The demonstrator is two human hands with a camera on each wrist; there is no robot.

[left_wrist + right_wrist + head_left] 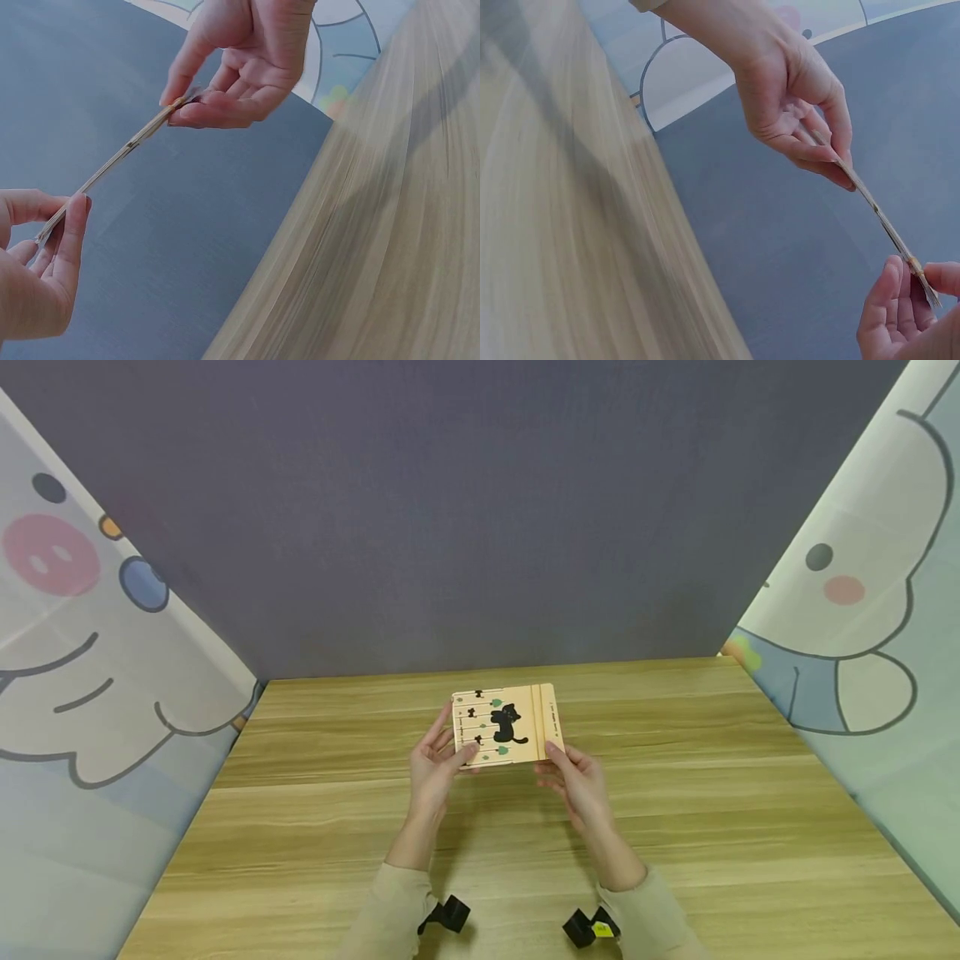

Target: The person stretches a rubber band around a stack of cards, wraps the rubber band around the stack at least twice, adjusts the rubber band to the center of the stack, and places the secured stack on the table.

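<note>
A thin cream notebook (507, 725) with a black cat and small green leaves on its cover is held up above the table, cover toward the head camera. An elastic band (538, 722) runs across it near its right side. My left hand (431, 774) pinches the left end, thumb on the cover and fingers behind. At the lower right corner my right hand (587, 787) grips it likewise, thumb close to the band. Both wrist views show the notebook (124, 152) edge-on, slanting between the two hands, with the band (913, 264) beside the right hand.
Beneath the hands lies a wood-grain table (322, 827). A dark grey panel (480, 527) stands along its back edge. Cartoon-printed sheets (90, 710) flank both sides. Black wrist devices (452, 913) sit at the sleeves.
</note>
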